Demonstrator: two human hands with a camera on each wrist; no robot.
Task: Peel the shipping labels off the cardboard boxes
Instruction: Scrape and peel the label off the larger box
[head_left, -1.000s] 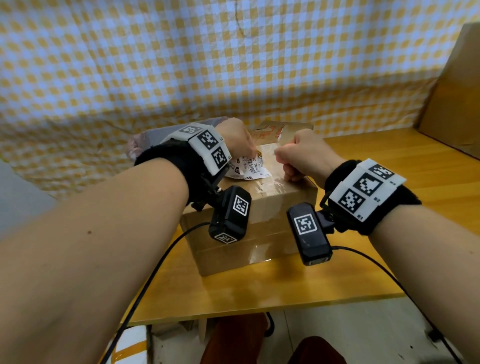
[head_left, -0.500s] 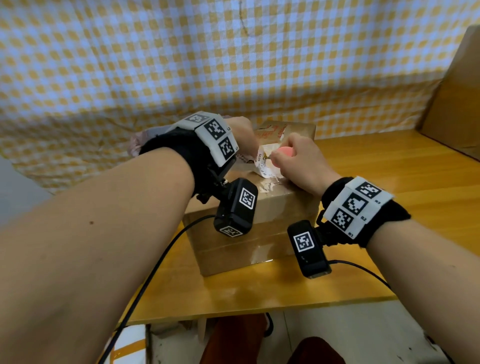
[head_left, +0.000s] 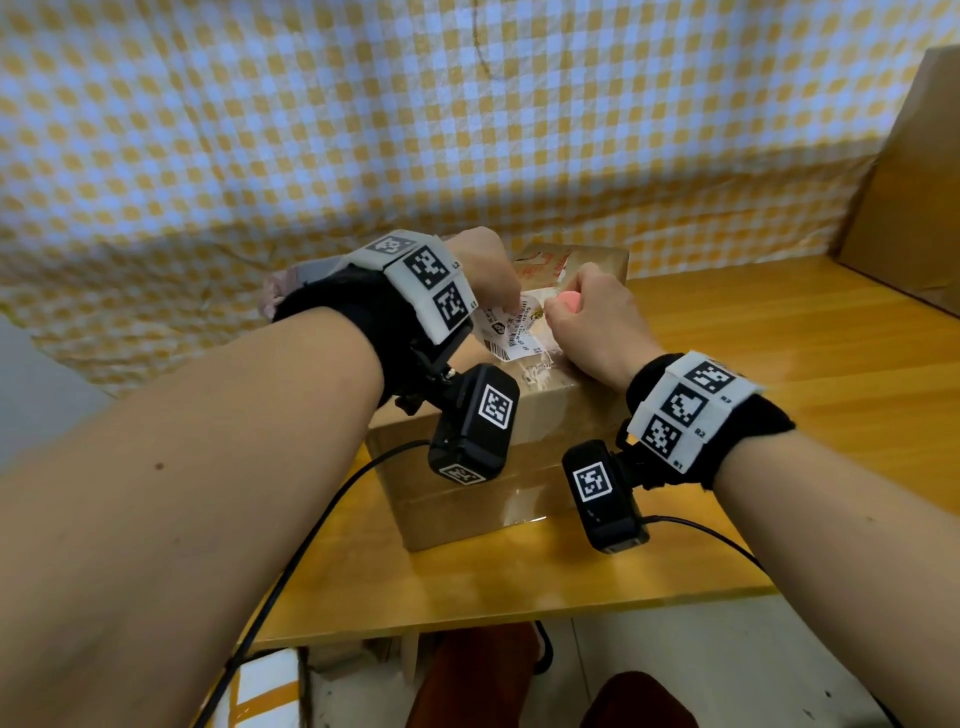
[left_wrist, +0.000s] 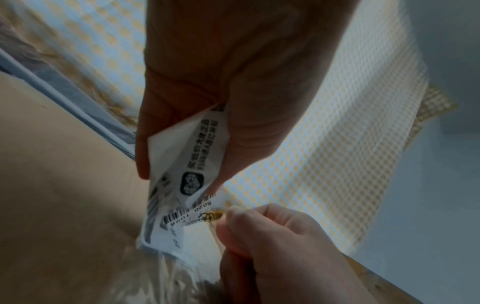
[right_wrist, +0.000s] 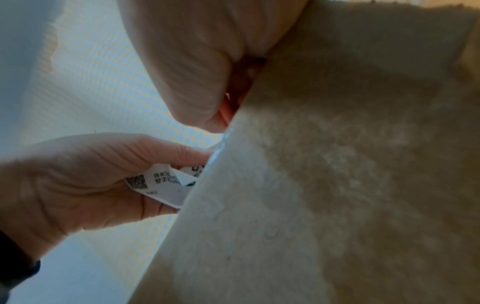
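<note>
A brown cardboard box (head_left: 467, 499) sits on the wooden table (head_left: 779, 364). Its white shipping label (head_left: 511, 332) is partly lifted off the top, with torn paper residue beneath. My left hand (head_left: 498, 291) pinches the raised end of the label (left_wrist: 187, 164) between thumb and fingers. My right hand (head_left: 561, 312) is curled round a small pink tool (head_left: 570, 301), its tip at the label's edge, the fist resting on the box top. In the right wrist view the label (right_wrist: 161, 183) sits folded in the left hand (right_wrist: 78, 174), and the box top (right_wrist: 337, 185) fills the frame.
A second, smaller box (head_left: 587, 260) with red print stands just behind the first. A large cardboard piece (head_left: 909, 208) leans at the far right. A yellow checked cloth (head_left: 467, 130) hangs behind. A pale bag (head_left: 275, 296) lies behind my left wrist. The table's front edge (head_left: 519, 613) is near.
The label lay flat on the box; now my left hand has pulled its end upward. My right hand has moved left to the label, and the pink tool now shows.
</note>
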